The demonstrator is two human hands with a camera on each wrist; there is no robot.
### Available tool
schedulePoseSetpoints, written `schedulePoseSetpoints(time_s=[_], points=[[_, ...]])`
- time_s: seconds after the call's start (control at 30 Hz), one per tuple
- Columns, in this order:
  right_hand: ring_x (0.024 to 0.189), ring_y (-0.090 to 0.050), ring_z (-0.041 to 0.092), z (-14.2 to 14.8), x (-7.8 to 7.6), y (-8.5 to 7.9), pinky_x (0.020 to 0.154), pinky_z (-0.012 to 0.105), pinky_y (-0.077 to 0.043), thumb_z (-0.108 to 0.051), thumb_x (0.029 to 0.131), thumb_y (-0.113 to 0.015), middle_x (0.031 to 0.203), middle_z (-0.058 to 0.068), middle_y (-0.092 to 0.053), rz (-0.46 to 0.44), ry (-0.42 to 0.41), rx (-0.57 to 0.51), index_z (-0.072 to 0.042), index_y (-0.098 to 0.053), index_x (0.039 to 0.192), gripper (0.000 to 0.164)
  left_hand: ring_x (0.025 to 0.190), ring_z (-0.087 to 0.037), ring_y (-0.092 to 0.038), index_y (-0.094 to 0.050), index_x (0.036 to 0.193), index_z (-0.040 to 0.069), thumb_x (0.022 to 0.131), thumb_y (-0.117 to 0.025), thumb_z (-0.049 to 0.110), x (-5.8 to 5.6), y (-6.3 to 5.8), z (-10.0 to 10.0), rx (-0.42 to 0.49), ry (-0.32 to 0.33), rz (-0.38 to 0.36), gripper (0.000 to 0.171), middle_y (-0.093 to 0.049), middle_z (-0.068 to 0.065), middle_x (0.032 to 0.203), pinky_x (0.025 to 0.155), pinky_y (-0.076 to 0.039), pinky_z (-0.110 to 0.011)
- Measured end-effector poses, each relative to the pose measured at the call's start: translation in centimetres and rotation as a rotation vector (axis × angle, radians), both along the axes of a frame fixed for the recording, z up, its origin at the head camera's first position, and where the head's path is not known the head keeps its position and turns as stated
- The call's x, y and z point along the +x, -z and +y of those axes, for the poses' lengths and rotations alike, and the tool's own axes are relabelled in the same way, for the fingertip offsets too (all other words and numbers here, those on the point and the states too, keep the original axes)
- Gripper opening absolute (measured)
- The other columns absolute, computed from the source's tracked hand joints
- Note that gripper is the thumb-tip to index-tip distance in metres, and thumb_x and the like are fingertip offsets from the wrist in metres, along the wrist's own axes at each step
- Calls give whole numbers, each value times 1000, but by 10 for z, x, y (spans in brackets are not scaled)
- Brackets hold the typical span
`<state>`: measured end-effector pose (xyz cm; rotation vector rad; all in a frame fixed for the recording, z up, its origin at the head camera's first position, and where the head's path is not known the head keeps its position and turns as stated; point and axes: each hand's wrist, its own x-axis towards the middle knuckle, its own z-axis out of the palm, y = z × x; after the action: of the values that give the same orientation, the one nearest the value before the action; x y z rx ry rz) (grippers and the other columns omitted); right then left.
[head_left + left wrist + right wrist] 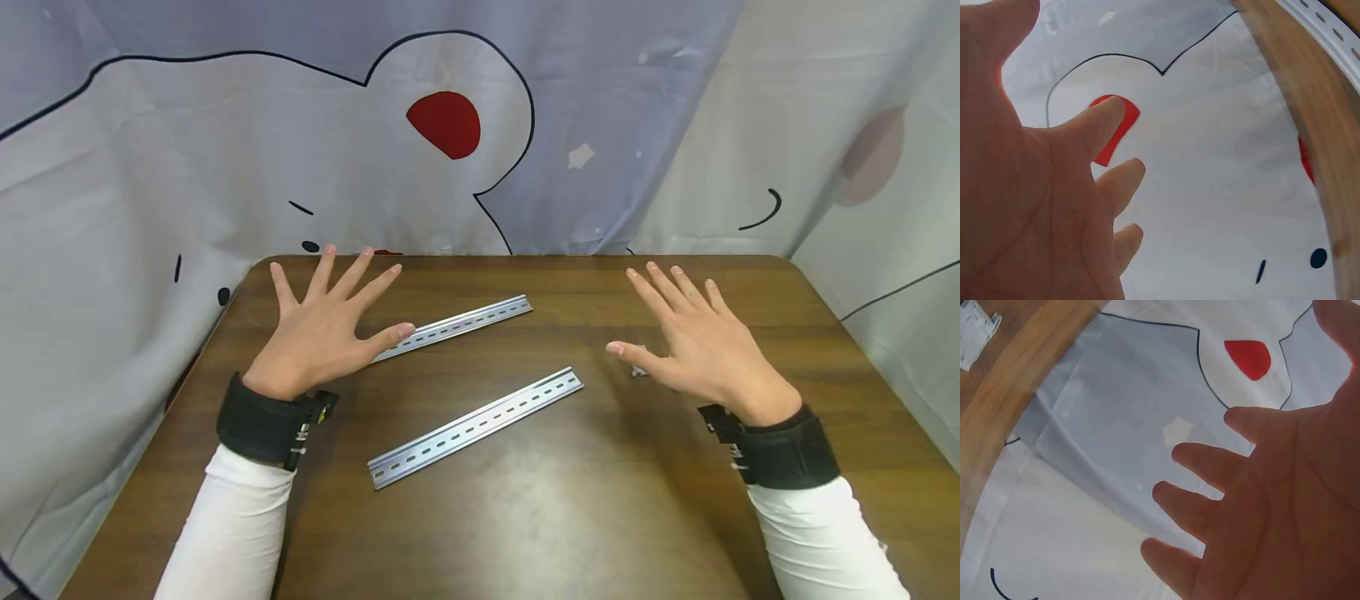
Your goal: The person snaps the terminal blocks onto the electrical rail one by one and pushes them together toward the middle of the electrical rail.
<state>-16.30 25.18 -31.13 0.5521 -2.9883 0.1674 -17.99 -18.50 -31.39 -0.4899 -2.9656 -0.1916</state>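
Note:
Two slotted metal rails lie on a dark wooden table point(525, 500). The far rail point(465, 322) runs from under my left thumb toward the table's middle; the near rail point(476, 426) lies diagonally in the centre. My left hand point(330, 321) hovers with fingers spread, palm down, above the far rail's left end, holding nothing. My right hand point(693, 337) is spread the same way over the right side, its thumb above a small metal piece point(639, 372). In the wrist views the left palm point(1035, 206) and right palm point(1272, 506) face the curtain, fingers straight.
A pale printed curtain point(465, 133) with a red spot hangs close behind and beside the table. The table's far edge point(525, 258) lies just beyond the fingertips. The small metal piece point(975, 334) and the rail point(1329, 31) show at the wrist views' edges.

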Motion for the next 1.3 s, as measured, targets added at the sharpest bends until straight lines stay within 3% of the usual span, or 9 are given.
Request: schedulePoseSetpoints(time_s=[0.17, 0.27, 0.33, 0.5, 0.67, 0.87, 1.07, 1.2, 1.3], points=[[145, -28, 38, -6, 0, 9, 112, 61, -25, -57, 86, -65, 161, 15, -28, 4, -128, -62, -21, -14, 159, 95, 151, -40, -3, -23, 155, 39, 84, -42, 79, 8, -9, 5, -3, 45, -1, 84, -13, -3, 167, 105, 4, -78], [143, -35, 33, -17, -1, 18, 110, 56, -34, -45, 86, -71, 158, 13, -34, -37, -229, -114, -17, -20, 158, 92, 147, -39, -22, -30, 154, 34, 82, -55, 73, 21, -15, 10, 23, 124, -46, 86, -22, -9, 164, 108, -19, -72], [142, -37, 31, -28, -1, 27, 108, 52, -38, -42, 87, -72, 158, 11, -36, -81, -292, -131, -18, -23, 157, 89, 139, -36, -39, -36, 152, 31, 80, -63, 68, 32, -15, 15, 27, 174, -101, 85, -35, -10, 158, 102, -37, -64], [140, -41, 28, -49, -7, 51, 108, 48, -40, -31, 87, -74, 155, 11, -41, -182, -469, -108, -13, -32, 154, 82, 115, -26, -61, -52, 140, 24, 76, -76, 56, 56, -1, 31, -53, 257, -265, 76, -59, -6, 131, 82, -54, -49], [135, -45, 28, -57, -10, 68, 105, 45, -43, -22, 87, -74, 148, 12, -49, -220, -504, -66, -11, -44, 148, 69, 88, -20, -64, -54, 133, 20, 70, -83, 51, 66, 22, 39, -143, 258, -406, 76, -59, -4, 109, 68, -52, -42], [106, -58, 18, -55, -2, 75, 85, 33, -52, -17, 87, -75, 117, 5, -62, -105, -486, -73, -9, -66, 128, 42, 76, -17, -56, -55, 119, 15, 73, -87, 28, 63, 39, 39, -125, 286, -411, 58, -55, -3, 94, 59, -46, -35], [91, -58, 14, -30, 14, 73, 74, 29, -51, -18, 84, -78, 102, 2, -63, -94, -424, -104, -9, -73, 116, 33, 74, -14, -52, -61, 114, 13, 79, -82, 20, 49, 53, 47, -69, 415, -291, 41, -57, 0, 89, 59, -44, -29], [84, -61, 14, -12, 18, 72, 68, 27, -49, -19, 80, -81, 97, 2, -65, -96, -372, -111, -10, -76, 108, 30, 76, -13, -53, -69, 110, 11, 79, -82, 19, 34, 63, 54, 24, 501, -183, 34, -61, -3, 91, 64, -46, -27], [82, -62, 14, -4, 17, 73, 68, 27, -49, -19, 78, -82, 97, 3, -66, -95, -338, -106, -10, -77, 105, 29, 78, -15, -56, -74, 106, 9, 79, -82, 17, 25, 69, 58, 114, 524, -161, 29, -63, -5, 92, 68, -48, -28]])
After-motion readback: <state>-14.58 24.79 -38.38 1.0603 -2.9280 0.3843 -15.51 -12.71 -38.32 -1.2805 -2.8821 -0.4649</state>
